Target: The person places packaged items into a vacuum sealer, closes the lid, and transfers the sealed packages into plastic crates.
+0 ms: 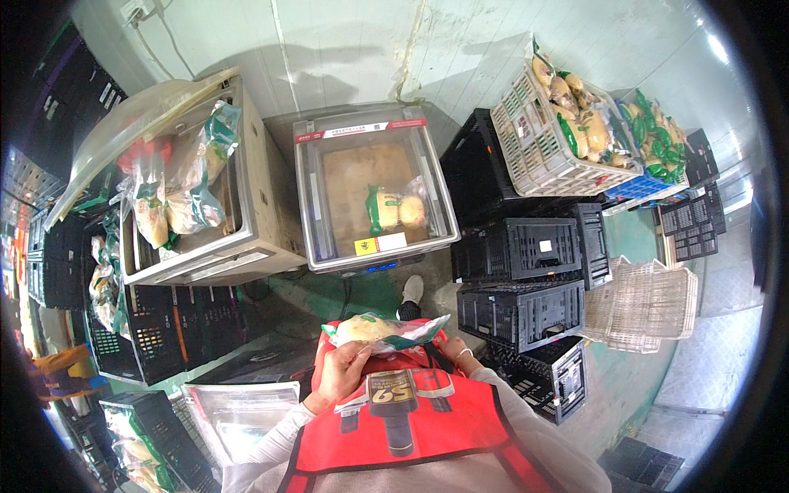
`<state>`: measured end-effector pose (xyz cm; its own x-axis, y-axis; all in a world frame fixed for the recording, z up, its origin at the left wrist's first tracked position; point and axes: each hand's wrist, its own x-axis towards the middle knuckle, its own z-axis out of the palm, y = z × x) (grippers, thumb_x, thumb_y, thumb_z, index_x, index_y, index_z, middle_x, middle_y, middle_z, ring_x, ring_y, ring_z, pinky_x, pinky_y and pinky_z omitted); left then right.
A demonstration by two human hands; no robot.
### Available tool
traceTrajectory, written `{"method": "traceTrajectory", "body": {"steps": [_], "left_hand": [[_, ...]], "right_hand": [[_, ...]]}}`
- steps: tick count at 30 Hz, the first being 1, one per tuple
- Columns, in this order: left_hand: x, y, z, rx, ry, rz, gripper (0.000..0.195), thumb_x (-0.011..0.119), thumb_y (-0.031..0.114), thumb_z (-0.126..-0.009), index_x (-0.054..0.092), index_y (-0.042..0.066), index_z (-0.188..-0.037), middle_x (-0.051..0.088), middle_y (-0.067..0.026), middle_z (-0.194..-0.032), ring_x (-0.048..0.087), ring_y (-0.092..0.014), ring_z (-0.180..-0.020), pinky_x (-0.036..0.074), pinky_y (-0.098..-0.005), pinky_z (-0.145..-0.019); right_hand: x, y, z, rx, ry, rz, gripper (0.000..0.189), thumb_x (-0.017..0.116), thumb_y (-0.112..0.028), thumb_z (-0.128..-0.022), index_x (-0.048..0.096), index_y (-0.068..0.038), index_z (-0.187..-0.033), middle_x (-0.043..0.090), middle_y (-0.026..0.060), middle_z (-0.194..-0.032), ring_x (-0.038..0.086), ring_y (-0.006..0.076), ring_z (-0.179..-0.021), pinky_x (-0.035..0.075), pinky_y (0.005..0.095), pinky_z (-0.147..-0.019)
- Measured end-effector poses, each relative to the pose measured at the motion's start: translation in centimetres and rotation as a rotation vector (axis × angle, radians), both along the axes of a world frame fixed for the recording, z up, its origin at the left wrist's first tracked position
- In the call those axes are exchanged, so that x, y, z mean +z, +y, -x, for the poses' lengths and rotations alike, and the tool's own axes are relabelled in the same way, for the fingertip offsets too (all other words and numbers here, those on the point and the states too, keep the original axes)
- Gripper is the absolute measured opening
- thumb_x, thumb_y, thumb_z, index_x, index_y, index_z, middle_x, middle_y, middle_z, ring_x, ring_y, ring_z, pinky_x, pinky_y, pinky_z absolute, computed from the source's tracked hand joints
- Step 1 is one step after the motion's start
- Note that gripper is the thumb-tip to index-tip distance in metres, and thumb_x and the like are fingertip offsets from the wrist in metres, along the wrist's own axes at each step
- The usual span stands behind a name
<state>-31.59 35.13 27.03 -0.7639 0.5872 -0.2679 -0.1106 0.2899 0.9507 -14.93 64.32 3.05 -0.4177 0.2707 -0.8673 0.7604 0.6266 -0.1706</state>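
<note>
My left hand [340, 374] pinches the near edge of a clear and green plastic bag [376, 330] holding a pale root vegetable, apparently lotus root, in front of my red apron [400, 425]. Beside the bag's right end, my right hand [455, 350] is at the apron's side; whether its fingers grip anything is unclear. Ahead, a vacuum sealing machine [377, 259] has its transparent lid down over a similar bag [397, 209]. To its left, another machine [262, 185] has its lid [148, 117] raised, with several filled bags [194, 209] in its chamber.
Black plastic crates [524, 308] are stacked on the right, near a white crate [542, 166] and a blue crate [644, 185] heaped with filled bags. White baskets [641, 305] stand farther right. More black crates [172, 333] and another clear-lidded machine [246, 413] are at the left.
</note>
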Motion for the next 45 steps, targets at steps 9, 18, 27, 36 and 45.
{"method": "traceTrajectory", "body": {"steps": [9, 18, 27, 36, 45], "left_hand": [[0.0, 0.1, 0.0, -0.034, 0.026, 0.02, 0.02, 0.055, 0.009, -0.093, 0.065, -0.004, -0.104, 0.069, -0.0156, -0.094, 0.066, -0.02, -0.09, 0.05, -0.0303, -0.079], [0.0, -0.4, -0.2, -0.019, -0.009, 0.032, 0.02, 0.054, 0.009, -0.093, 0.065, -0.004, -0.106, 0.068, -0.0163, -0.096, 0.066, -0.02, -0.091, 0.05, -0.0302, -0.08], [-0.1, -0.7, -0.4, 0.004, 0.003, 0.023, 0.02, 0.055, 0.008, -0.093, 0.065, -0.004, -0.104, 0.068, -0.0159, -0.093, 0.066, -0.02, -0.088, 0.05, -0.0297, -0.078], [-0.3, -0.7, -0.5, 0.015, 0.032, 0.016, 0.019, 0.055, 0.008, -0.093, 0.065, -0.004, -0.104, 0.068, -0.0156, -0.092, 0.066, -0.019, -0.086, 0.051, -0.0292, -0.077], [-0.4, -0.8, -0.4, 0.009, 0.023, 0.041, 0.018, 0.056, 0.009, -0.092, 0.065, -0.004, -0.101, 0.068, -0.0168, -0.09, 0.067, -0.021, -0.085, 0.051, -0.0304, -0.075]], "right_hand": [[-6.0, 0.8, -3.6, -0.069, 0.03, -0.104, 0.066, 0.042, -0.054, -0.09, 0.059, 0.003, -0.117, 0.056, 0.0294, -0.122, 0.053, 0.0409, -0.117, 0.042, 0.0456, -0.1], [1.6, -0.8, -0.5, -0.26, 0.076, -0.098, 0.052, 0.041, -0.047, -0.09, 0.065, -0.006, -0.112, 0.059, 0.0258, -0.119, 0.054, 0.0401, -0.115, 0.043, 0.0447, -0.099], [1.9, -1.1, -0.5, -0.318, 0.129, -0.119, 0.047, 0.042, -0.042, -0.092, 0.067, -0.006, -0.109, 0.059, 0.0253, -0.117, 0.055, 0.0398, -0.114, 0.043, 0.0444, -0.099], [0.5, -0.8, -1.0, -0.211, 0.157, -0.144, 0.046, 0.04, -0.041, -0.091, 0.068, -0.006, -0.103, 0.062, 0.0235, -0.111, 0.057, 0.0401, -0.108, 0.045, 0.0458, -0.095], [1.4, -0.9, -0.6, -0.221, 0.109, -0.117, 0.048, 0.037, -0.041, -0.092, 0.067, -0.006, -0.108, 0.06, 0.0244, -0.116, 0.056, 0.0403, -0.112, 0.043, 0.0446, -0.099]]}}
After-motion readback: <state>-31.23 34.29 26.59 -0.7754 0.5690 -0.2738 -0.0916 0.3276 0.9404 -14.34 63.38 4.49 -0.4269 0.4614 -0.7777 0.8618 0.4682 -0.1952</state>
